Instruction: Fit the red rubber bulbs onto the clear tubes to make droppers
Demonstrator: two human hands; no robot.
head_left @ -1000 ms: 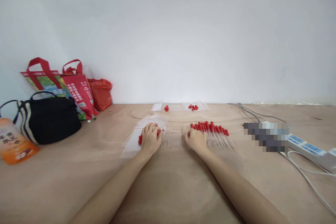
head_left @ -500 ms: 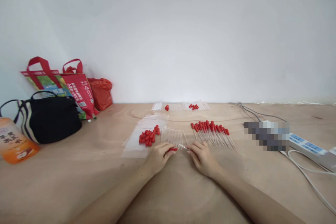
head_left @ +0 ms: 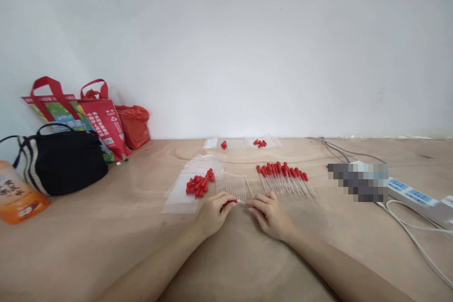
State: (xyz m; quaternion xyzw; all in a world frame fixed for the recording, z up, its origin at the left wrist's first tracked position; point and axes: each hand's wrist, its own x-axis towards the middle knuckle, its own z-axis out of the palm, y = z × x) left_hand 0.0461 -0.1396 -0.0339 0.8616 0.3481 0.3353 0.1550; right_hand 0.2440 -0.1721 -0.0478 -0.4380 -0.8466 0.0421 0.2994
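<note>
My left hand (head_left: 214, 211) is closed on a red rubber dropper bulb (head_left: 232, 201), its open end pointing right. A clear glass dropper tube (head_left: 241, 202) is pinched in my right hand (head_left: 269, 214), its end at the mouth of the bulb; I cannot tell how deep it sits. Just beyond my hands lies a row of clear tubes (head_left: 230, 185). Left of that row is a pile of red bulbs (head_left: 200, 183) on clear plastic bags (head_left: 177, 193). To the right, several droppers with red bulbs (head_left: 285, 177) lie fanned out.
At the back by the wall are more bulbs (head_left: 260, 143) and tubes (head_left: 235, 144) on plastic bags. Shopping bags (head_left: 106, 125), a black bag (head_left: 67, 160) and an orange package (head_left: 21, 193) stand left. A power strip (head_left: 414, 196) with cables lies right, beside a blurred-out object (head_left: 357, 181).
My right hand has moved slightly left, bringing the glass tube to the bulb in my left hand. The tube was tilted and apart from the bulb before. The view has shifted slightly.
</note>
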